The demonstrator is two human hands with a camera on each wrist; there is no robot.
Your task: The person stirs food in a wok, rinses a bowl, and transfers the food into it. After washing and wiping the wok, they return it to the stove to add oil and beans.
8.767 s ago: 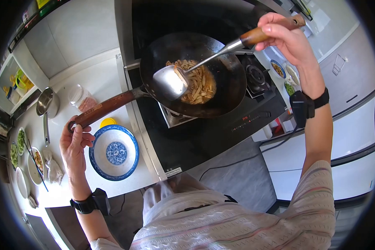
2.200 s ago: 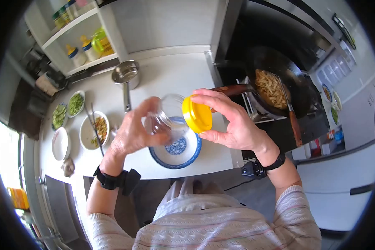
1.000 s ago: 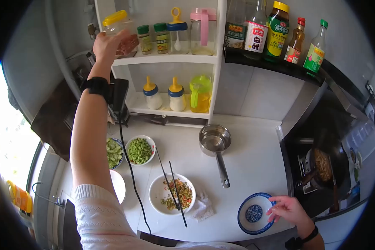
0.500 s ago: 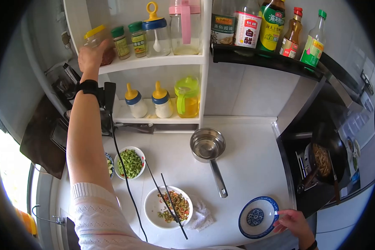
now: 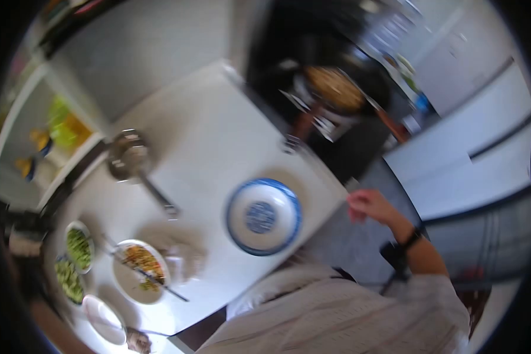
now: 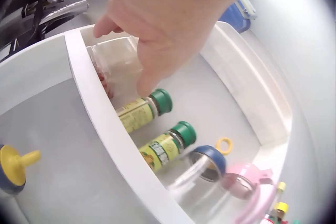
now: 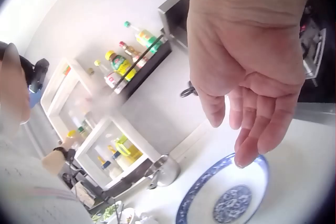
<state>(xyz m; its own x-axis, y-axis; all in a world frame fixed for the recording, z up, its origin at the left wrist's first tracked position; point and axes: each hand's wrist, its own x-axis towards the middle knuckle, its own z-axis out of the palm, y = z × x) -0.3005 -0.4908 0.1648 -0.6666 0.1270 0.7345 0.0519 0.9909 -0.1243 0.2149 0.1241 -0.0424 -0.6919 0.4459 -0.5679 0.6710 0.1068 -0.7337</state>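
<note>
In the left wrist view my left hand (image 6: 163,24) reaches over the upper shelf, thumb and fingers around a clear jar (image 6: 116,62) with reddish contents. Its lid is hidden under the hand. Green-capped spice bottles (image 6: 161,149) stand close by the thumb. The head view catches only a blurred bit of that forearm at lower left. My right hand (image 5: 369,205) hangs relaxed by the counter's front edge, holding nothing. Its fingers overlap the rim of the blue-and-white bowl (image 7: 215,184) in the right wrist view; in the head view the bowl (image 5: 259,217) sits left of the hand.
A steel saucepan (image 5: 128,156) stands left on the counter. Bowls of chopped food (image 5: 144,265) and greens (image 5: 78,248) lie at lower left, chopsticks across one. The wok (image 5: 377,82) with browned strips and a spatula is on the stove. A blue-lidded jar (image 6: 208,162) shares the shelf.
From the stove, the hands went to the jar, whose yellow lid was put on; the left hand carried it up to the shelf. The head has now turned right and the right hand drew away from the bowl.
</note>
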